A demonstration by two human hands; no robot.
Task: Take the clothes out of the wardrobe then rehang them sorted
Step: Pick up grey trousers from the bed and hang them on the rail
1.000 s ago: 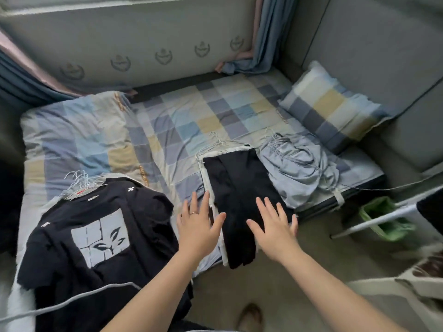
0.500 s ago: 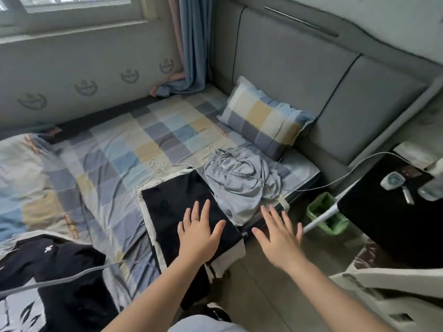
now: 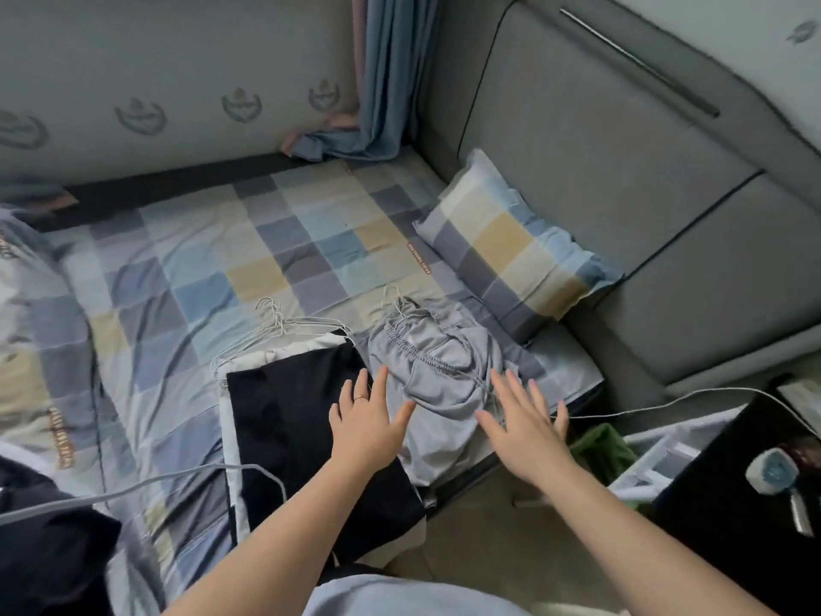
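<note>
grey cloth is the landmark: a bunched grey garment with a gathered drawstring waist lies on the checked bed sheet, close to the bed's near edge, its wire hanger hook poking out on the far side. touching its left side lies a black garment with a white edge, flat on the sheet, with a cluster of wire hangers at its far end. beyond the grey garment to the right sits a checked pillow. far to the left of it, at the frame's lower corner, another dark garment shows in part.

both hands are empty. the left hand hovers palm down over the seam between the black and grey garments, fingers spread, a ring on one. the right hand hangs over the grey garment's right side, fingers also spread and pinching nothing. whether either palm touches cloth i cannot tell.

the clothes seem already out of the wardrobe and laid in groups, so the step in hand looks like picking up a sorted pile for rehanging. the next move calls for closing the fingers on the grey garment together with its hanger, so the cloth does not slide off the wire, and lifting clear of the dangling drawstring and the white cable to the right.
</note>
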